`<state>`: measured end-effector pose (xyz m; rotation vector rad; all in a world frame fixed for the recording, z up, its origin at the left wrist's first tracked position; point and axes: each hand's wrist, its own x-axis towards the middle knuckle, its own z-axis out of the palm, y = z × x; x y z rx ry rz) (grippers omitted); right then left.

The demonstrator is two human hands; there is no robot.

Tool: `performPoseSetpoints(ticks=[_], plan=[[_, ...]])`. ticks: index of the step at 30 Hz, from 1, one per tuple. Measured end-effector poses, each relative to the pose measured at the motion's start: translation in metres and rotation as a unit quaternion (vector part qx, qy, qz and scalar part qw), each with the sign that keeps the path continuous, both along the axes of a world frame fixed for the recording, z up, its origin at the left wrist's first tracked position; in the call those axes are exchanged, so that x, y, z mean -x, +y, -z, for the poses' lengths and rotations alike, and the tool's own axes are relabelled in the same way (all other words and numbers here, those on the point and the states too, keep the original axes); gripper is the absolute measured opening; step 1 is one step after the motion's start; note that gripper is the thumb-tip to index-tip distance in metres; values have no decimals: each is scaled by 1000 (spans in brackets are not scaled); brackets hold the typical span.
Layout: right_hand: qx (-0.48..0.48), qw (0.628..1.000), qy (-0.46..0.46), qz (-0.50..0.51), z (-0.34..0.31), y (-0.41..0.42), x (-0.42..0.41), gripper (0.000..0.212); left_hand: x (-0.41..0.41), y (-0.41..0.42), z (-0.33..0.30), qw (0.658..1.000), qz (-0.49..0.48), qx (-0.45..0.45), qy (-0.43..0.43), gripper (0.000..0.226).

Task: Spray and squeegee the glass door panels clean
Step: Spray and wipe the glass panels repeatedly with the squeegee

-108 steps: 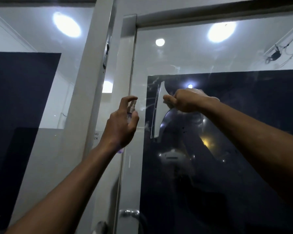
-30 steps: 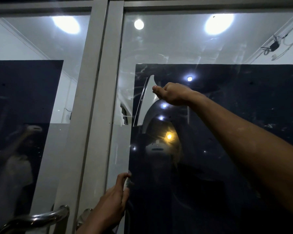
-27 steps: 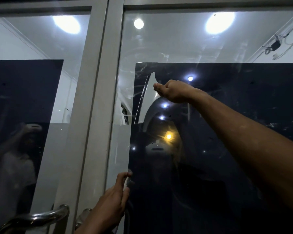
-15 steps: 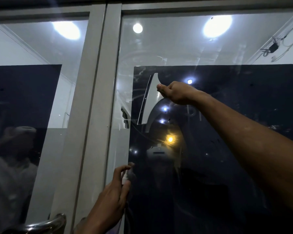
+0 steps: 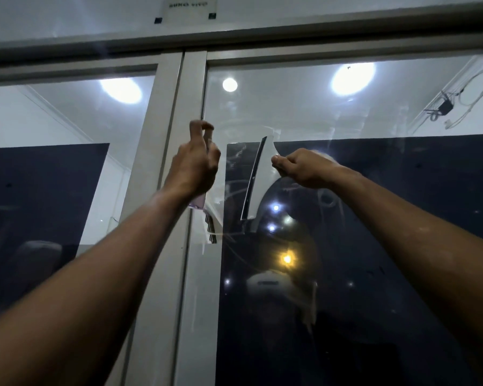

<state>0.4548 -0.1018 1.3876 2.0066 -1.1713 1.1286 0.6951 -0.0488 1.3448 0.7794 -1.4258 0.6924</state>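
Both hands are up against the right glass door panel (image 5: 346,112). Left hand (image 5: 193,168) is wrapped around a small spray bottle (image 5: 197,203), index finger curled above its top, right by the panel's left edge; the bottle's mostly hidden, so I can't make out its nozzle. Right hand (image 5: 304,168) grips the squeegee (image 5: 255,178), its blade standing nearly upright on the panel just right of the bottle.

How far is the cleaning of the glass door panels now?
Done: nothing looks finished; the right panel shows smears. In hand: the left hand grips a spray bottle, the right hand holds the squeegee at that glass. Left: wiping it, then the left panel.
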Motion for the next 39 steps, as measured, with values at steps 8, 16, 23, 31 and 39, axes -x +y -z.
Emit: performPoseSetpoints(ticks=[8, 16, 23, 31, 39], plan=[[18, 1000, -9, -3, -4, -5, 5, 66, -2, -1, -21, 999, -31, 15, -18, 33], [26, 999, 13, -15, 0, -7, -4, 60, 1, 2, -21, 999, 2, 25, -34, 33], [44, 994, 97, 5, 5, -5, -56, 54, -8, 9, -13, 998, 26, 2, -54, 38], [-5, 992, 92, 84, -6, 11, -2, 59, -29, -2, 9, 997, 60, 8, -41, 35], [-16, 990, 114, 79, -7, -1, -63, 59, -36, 0, 16, 996, 70, 7, -51, 35]])
